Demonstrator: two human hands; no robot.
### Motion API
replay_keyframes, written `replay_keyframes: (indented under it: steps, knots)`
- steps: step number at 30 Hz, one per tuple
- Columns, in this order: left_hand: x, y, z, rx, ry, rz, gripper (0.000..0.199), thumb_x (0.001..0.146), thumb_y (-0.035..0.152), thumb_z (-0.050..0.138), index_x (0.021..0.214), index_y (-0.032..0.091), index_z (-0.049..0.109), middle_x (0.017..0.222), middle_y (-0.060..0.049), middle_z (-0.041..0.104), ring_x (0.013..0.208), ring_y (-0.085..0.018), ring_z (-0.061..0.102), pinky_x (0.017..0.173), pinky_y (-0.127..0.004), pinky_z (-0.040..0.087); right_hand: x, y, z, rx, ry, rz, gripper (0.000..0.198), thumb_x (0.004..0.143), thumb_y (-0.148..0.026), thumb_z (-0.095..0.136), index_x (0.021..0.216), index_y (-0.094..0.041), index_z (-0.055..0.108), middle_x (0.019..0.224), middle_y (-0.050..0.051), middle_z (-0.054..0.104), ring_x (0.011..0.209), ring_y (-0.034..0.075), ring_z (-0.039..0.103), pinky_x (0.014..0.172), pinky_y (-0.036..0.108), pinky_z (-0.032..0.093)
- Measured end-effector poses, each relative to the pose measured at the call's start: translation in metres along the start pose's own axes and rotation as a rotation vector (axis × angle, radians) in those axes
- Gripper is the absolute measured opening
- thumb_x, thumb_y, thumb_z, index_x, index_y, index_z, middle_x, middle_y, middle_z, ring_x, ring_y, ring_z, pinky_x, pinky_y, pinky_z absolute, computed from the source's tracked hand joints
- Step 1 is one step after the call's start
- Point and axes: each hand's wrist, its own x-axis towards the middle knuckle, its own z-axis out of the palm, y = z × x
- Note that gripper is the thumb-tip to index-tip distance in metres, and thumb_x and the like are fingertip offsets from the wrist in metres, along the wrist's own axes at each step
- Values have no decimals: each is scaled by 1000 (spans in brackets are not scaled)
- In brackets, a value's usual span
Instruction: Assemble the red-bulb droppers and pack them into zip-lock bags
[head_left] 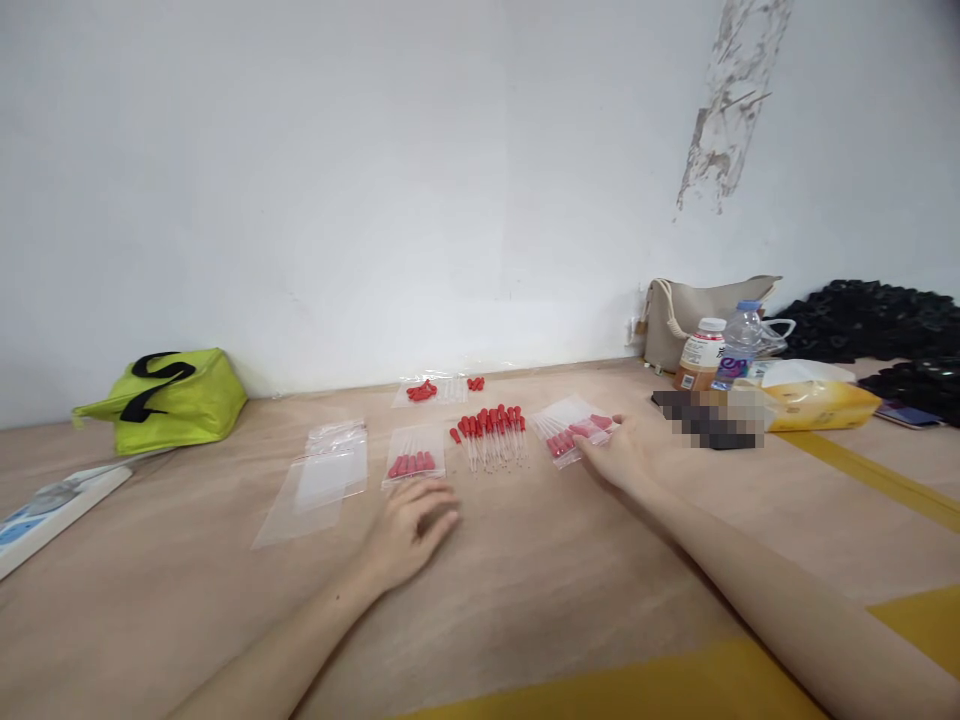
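My left hand [412, 528] hovers or rests just in front of a clear zip bag [413, 441] of red-bulbed glass droppers. Its fingers are loosely bent, with the thumb apart and nothing between them. At the right, my right hand [619, 456] grips the edge of another clear bag of red-bulbed droppers [564, 430] with thumb and fingers. Part of that bag is hidden under the hand. Between the two bags, a row of loose droppers [492, 428] lies with red bulbs pointing toward the wall.
Flat clear bags [330, 468] lie left. Behind, another bag [435, 391] holds red bulbs. A lime-green bag [180, 402] and a white-edged object [67, 510] sit far left. Bottles [700, 355], a tissue pack [817, 402], a beige bag [664, 315] and black material [870, 320] stand right.
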Motion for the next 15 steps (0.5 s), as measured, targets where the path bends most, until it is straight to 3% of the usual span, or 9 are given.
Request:
replay_keyframes:
  steps: [3,5,8,10,15]
  knots:
    - [5,-35,-15,248,155,-208,30,85,33,38,90,19,63,103,-7,60,99,-23,51,90,-36,37,-6,-11,-17,-194,40,-31,74,68,-54,50,120,-4,31,100,23,57,95,32,54,72,37,41]
    - [4,-64,-24,451,173,-382,36,84,33,35,96,12,62,107,-14,58,105,-27,48,91,-38,34,-8,-15,-23,-244,58,-84,68,71,-52,47,120,-5,34,98,21,58,95,31,54,72,36,40]
    - [-2,-98,-29,618,34,-607,50,83,40,32,108,3,55,114,-21,52,111,-33,42,93,-41,30,-13,-17,-21,-282,95,-149,59,75,-47,45,120,-10,35,92,17,60,86,28,57,68,33,39]
    - [-6,-110,-26,627,-62,-724,59,82,46,29,107,-2,53,109,-25,53,107,-36,45,87,-42,34,-18,-18,-15,-288,80,-179,53,76,-44,44,119,-13,36,86,13,62,77,25,58,63,31,38]
    - [-7,-118,-17,615,-121,-776,54,83,35,26,101,-7,55,103,-27,55,99,-36,50,79,-41,39,-33,-24,-2,-270,-4,-283,39,78,-38,44,112,-18,44,69,5,62,68,21,57,59,27,35]
